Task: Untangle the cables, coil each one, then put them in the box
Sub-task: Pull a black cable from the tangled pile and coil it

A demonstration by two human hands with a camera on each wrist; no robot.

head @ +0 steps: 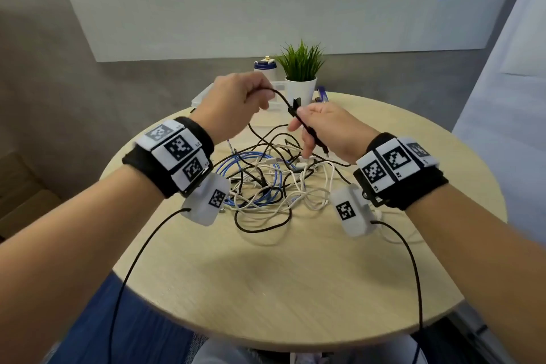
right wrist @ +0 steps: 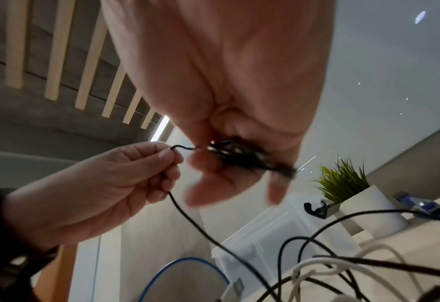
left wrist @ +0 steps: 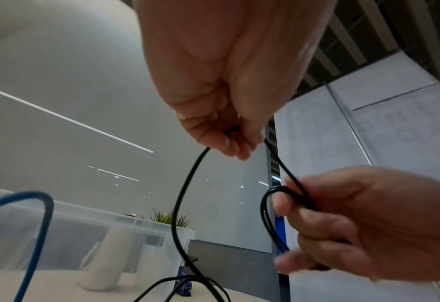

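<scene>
A round table [head: 295, 289] with a pale wood-grain top stands before a grey wall and a large white board. Held above its far half is a thin, smooth black cable [head: 282, 99]: the left hand [head: 236, 103] has its grip closed on the strand, thumb and curled fingers pinching it, and the right hand [head: 328, 130] has its grip wrapped round a few small loops of the same cable, with a black plug end poking out below the fingers. From the left hand the strand drops to the tangle of cables [head: 271, 183] in the middle of the table, a loose heap of black, white and blue cords lying over one another; the blue cable [head: 251, 162] curves in wide rings through it.

Behind the hands, at the far edge, sits a clear plastic box [head: 204, 96], rectangular with a white rim, partly hidden by the left hand. Just beside it stand a white pot with a spiky green plant [head: 301, 74] and a white jar with a dark blue band [head: 264, 66]. Both wrists wear black bands carrying white square tags printed with black block patterns; any small characters on them are too blurred to read. Faint pale letters at the board's upper right cannot be read
</scene>
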